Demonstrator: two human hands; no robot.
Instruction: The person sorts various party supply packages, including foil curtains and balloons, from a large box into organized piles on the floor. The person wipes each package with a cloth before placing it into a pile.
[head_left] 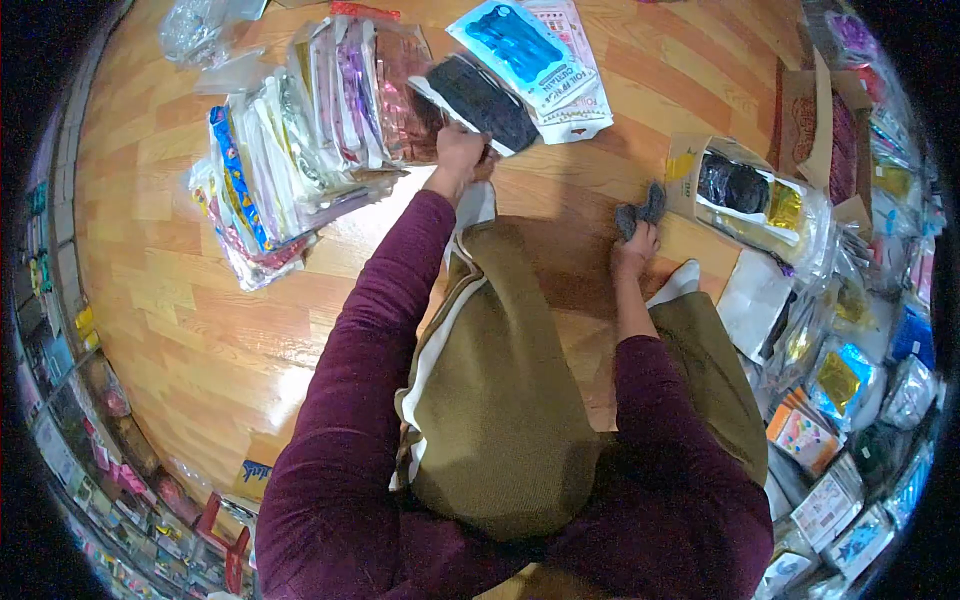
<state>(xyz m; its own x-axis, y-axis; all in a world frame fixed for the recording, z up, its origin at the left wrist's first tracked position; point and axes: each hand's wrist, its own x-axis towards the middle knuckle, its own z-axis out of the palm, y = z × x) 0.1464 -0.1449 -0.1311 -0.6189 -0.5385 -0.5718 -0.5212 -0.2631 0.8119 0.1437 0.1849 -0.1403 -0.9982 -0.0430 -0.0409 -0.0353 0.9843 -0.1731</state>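
Note:
My left hand (462, 155) is closed at the near edge of a flat packet (475, 100) with a black, shiny filling and a white border. That packet lies between a row of packets and a blue foil fringe curtain packet (515, 50). My right hand (638, 248) is closed round a crumpled dark grey cloth (640, 212), held low over the floor beside an open cardboard box (688, 170). In that box are black and gold packets (735, 185). Part of each hand's fingers is hidden.
Clear-wrapped packets (345, 95) stand in a row on the wooden floor (200, 340) at left. Many packets (840, 380) are heaped along the right side, near another open carton (800, 125). Stocked shelves (70, 400) line the left edge. Clear plastic bags (195, 35) lie at the far left.

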